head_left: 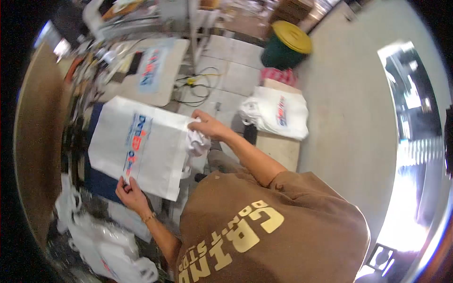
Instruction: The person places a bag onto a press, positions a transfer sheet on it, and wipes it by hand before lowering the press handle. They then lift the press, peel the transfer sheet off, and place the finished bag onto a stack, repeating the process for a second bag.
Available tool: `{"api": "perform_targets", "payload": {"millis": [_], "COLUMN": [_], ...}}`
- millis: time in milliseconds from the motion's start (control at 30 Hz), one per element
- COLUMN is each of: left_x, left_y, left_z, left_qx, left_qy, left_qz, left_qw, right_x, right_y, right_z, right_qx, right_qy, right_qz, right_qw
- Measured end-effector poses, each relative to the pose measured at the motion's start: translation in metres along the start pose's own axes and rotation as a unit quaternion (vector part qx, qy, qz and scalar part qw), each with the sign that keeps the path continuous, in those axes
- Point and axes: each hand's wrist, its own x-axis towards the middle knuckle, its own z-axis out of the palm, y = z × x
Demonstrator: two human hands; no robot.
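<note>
A white fabric bag [163, 146] with blue and red print lies flat on a dark blue board or cloth [100, 181] in front of me. My left hand [133, 195] is at the bag's near edge, fingers curled, with the thumb over the printed face. At the bag's right end, my right hand [207, 126] is closed on the top edge, beside bunched white material [197, 143] that looks like its handles. The fingers under the bag are partly hidden.
A stack of printed white bags [283, 111] lies to the right, near a green bin with a yellow lid [291, 37]. More white bags [106, 250] sit at lower left. Black cables [200, 96] trail on the tiled floor. A pale board [165, 70] carries a printed sheet.
</note>
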Motion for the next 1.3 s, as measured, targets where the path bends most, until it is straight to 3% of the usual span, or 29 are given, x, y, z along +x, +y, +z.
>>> {"api": "perform_targets", "payload": {"millis": [100,167,200,300,367,400,467,500,567,700,767,800,867,933,967,1033,1067,1133,1200,1267,1300], "left_x": [-0.007,-0.013,-0.016,-0.024,-0.027,-0.029,-0.038,-0.040,-0.042,-0.037,-0.033,-0.028,-0.019,-0.011,-0.009,-0.007,-0.006,-0.005,-0.006,-0.004,-0.003], "left_y": [0.044,0.058,0.066,0.109,0.114,0.118,0.128,0.137,0.140,0.127,0.140,0.147,0.161,0.170,0.176,0.197,0.202,0.211,0.220,0.223,0.219], "left_z": [0.014,0.033,0.042,0.057,0.079,0.087,0.099,0.101,0.114,0.134,0.146,0.152,0.168,0.187,0.192,0.202,0.208,0.217,0.224,0.233,0.237], "left_qx": [-0.029,-0.070,-0.106,-0.080,-0.085,-0.084,-0.069,-0.064,-0.039,0.015,0.048,0.066,0.089,0.046,0.047,0.071,0.070,0.041,0.046,0.048,0.044], "left_qy": [-0.111,-0.167,-0.211,-0.339,-0.397,-0.404,-0.472,-0.503,-0.528,-0.578,-0.601,-0.598,-0.596,-0.555,-0.554,-0.574,-0.573,-0.585,-0.594,-0.605,-0.600], "left_qz": [0.039,0.095,0.138,0.199,0.274,0.282,0.274,0.244,0.266,0.244,0.214,0.202,0.189,0.251,0.249,0.137,0.137,0.181,0.181,0.184,0.207], "left_qw": [0.993,0.979,0.962,0.916,0.872,0.866,0.835,0.826,0.806,0.779,0.769,0.773,0.775,0.792,0.793,0.804,0.805,0.789,0.783,0.773,0.771], "right_x": [-0.019,-0.037,-0.054,-0.096,-0.115,-0.119,-0.124,-0.120,-0.101,-0.063,-0.045,-0.037,-0.023,-0.013,-0.014,-0.011,-0.008,-0.004,-0.009,-0.011,-0.014], "right_y": [0.024,0.049,0.053,0.091,0.132,0.147,0.174,0.200,0.270,0.359,0.385,0.394,0.412,0.433,0.432,0.418,0.410,0.365,0.391,0.407,0.379], "right_z": [-0.040,-0.086,-0.108,-0.179,-0.216,-0.226,-0.240,-0.249,-0.269,-0.288,-0.295,-0.294,-0.289,-0.284,-0.277,-0.278,-0.286,-0.306,-0.339,-0.366,-0.369], "right_qx": [0.026,0.067,0.158,0.316,0.387,0.392,0.449,0.453,0.490,0.534,0.653,0.656,0.728,0.752,0.785,0.821,0.821,0.757,0.786,0.806,0.804], "right_qy": [0.086,0.244,0.291,0.391,0.470,0.478,0.604,0.608,0.630,0.627,0.577,0.575,0.556,0.506,0.458,0.388,0.387,0.514,0.474,0.297,0.300], "right_qz": [-0.029,-0.039,-0.016,-0.091,-0.088,-0.090,-0.057,-0.053,-0.065,-0.061,-0.003,0.002,0.064,0.046,0.016,-0.022,-0.022,-0.036,-0.089,-0.310,-0.311], "right_qw": [0.996,0.967,0.943,0.860,0.788,0.781,0.656,0.649,0.599,0.563,0.490,0.488,0.395,0.420,0.417,0.418,0.419,0.401,0.386,0.409,0.409]}}
